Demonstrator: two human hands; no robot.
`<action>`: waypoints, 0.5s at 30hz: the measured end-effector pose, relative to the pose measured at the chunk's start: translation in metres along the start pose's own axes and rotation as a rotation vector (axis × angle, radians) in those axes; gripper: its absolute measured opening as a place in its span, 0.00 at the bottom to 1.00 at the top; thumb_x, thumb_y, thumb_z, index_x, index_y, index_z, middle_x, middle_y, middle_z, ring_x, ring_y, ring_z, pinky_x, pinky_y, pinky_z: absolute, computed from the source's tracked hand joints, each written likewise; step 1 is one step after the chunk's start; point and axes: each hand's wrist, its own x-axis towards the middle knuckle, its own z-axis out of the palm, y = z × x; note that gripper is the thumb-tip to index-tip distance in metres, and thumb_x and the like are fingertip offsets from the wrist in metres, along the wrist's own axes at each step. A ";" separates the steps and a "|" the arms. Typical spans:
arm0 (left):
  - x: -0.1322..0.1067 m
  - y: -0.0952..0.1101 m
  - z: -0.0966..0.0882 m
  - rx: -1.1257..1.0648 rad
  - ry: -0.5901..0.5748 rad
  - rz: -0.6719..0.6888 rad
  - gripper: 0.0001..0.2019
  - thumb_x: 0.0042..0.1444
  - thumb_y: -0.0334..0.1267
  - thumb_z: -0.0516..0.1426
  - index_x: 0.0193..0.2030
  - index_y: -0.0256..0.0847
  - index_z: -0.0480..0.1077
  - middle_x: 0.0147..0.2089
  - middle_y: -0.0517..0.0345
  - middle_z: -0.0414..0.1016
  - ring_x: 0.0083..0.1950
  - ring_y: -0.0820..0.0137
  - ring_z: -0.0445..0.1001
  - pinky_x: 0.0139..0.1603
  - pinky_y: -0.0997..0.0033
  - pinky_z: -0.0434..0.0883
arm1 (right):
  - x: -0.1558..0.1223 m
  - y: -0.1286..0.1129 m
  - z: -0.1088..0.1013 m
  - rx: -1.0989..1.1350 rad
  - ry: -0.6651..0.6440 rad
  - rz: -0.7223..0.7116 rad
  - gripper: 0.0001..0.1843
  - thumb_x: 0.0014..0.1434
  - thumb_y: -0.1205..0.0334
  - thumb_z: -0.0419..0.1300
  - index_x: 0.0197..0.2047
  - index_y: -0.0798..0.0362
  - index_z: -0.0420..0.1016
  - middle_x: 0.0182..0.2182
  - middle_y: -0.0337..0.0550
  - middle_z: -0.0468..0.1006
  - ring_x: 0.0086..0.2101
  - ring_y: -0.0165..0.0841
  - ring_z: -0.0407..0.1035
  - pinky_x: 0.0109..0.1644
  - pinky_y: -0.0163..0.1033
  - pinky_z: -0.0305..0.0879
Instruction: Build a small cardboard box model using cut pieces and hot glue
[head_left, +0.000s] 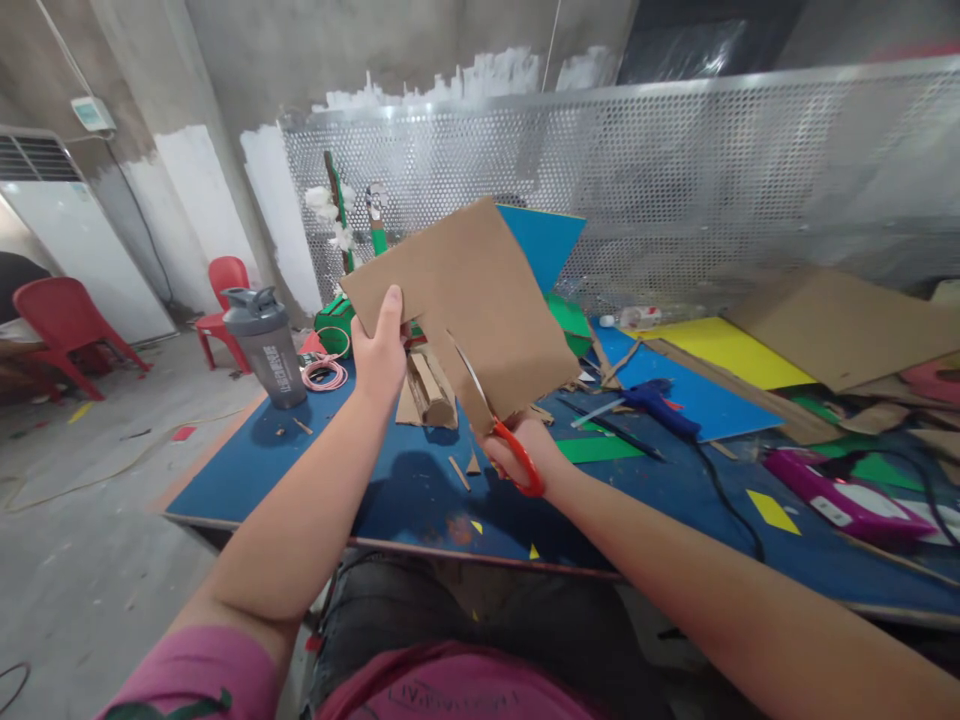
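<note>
A brown sheet of cardboard (487, 270) is held up above the blue table, tilted, with a cut running into it from its lower edge. My left hand (380, 345) grips its left part, thumb on the front face and the other fingers behind. In my right hand (529, 455) are scissors (517, 455) with orange-red handles. Their blade lies along the cut, and part of the scissors is hidden by the cardboard. Beneath the sheet, a folded cardboard piece (430, 388) rests on the table.
A grey shaker bottle (266, 345) and a coiled pink cable (324, 372) are at the table's left. To the right lie a blue glue gun (664, 405), blue board (720, 400), yellow board (727, 350) and a purple device (840, 490). Behind stands a perforated metal panel (675, 190).
</note>
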 end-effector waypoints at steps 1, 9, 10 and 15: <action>0.000 0.000 0.000 0.003 0.001 -0.005 0.19 0.57 0.57 0.70 0.42 0.46 0.76 0.43 0.56 0.82 0.47 0.61 0.83 0.47 0.60 0.79 | 0.000 0.000 0.000 0.001 0.011 0.009 0.12 0.43 0.55 0.69 0.22 0.47 0.69 0.10 0.31 0.61 0.13 0.31 0.56 0.15 0.36 0.57; 0.003 -0.001 0.003 -0.009 0.041 -0.037 0.16 0.61 0.54 0.68 0.45 0.47 0.74 0.46 0.55 0.82 0.48 0.61 0.83 0.49 0.58 0.79 | 0.002 0.000 0.003 0.089 0.016 0.046 0.15 0.44 0.53 0.73 0.29 0.49 0.75 0.14 0.31 0.65 0.16 0.31 0.63 0.21 0.37 0.67; 0.004 -0.002 0.003 -0.009 0.041 -0.035 0.16 0.61 0.54 0.68 0.46 0.47 0.74 0.47 0.55 0.83 0.49 0.60 0.84 0.50 0.58 0.79 | 0.002 0.001 0.003 0.116 0.020 0.053 0.16 0.43 0.53 0.74 0.31 0.49 0.75 0.15 0.31 0.67 0.17 0.32 0.64 0.23 0.38 0.70; 0.005 -0.004 0.003 -0.040 0.007 -0.035 0.18 0.61 0.55 0.68 0.50 0.48 0.75 0.52 0.54 0.84 0.55 0.60 0.83 0.51 0.61 0.80 | 0.007 0.008 0.005 0.167 0.026 0.064 0.18 0.43 0.53 0.76 0.35 0.50 0.78 0.20 0.33 0.73 0.19 0.32 0.67 0.27 0.41 0.77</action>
